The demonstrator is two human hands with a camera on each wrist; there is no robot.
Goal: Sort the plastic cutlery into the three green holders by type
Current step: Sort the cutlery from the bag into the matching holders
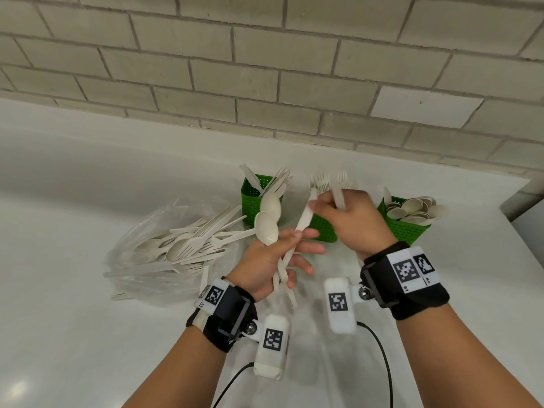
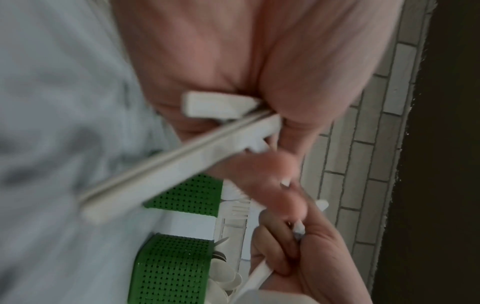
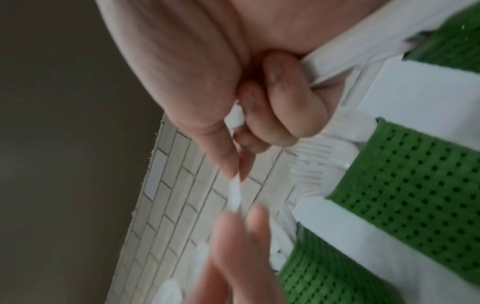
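You face a wall of pale grey bricks (image 1: pixel 265 69) laid in staggered courses, rising straight behind the glossy white worktop (image 1: pixel 73 172) in soft, even light.

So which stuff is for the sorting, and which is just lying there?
For sorting: left hand holding spoons; right hand holding forks; three holders; cutlery pile.
Just there: plastic bag, cables, counter.

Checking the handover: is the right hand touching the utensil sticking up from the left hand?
Touching. In the head view the right hand's thumb presses the utensil rising from the left hand.
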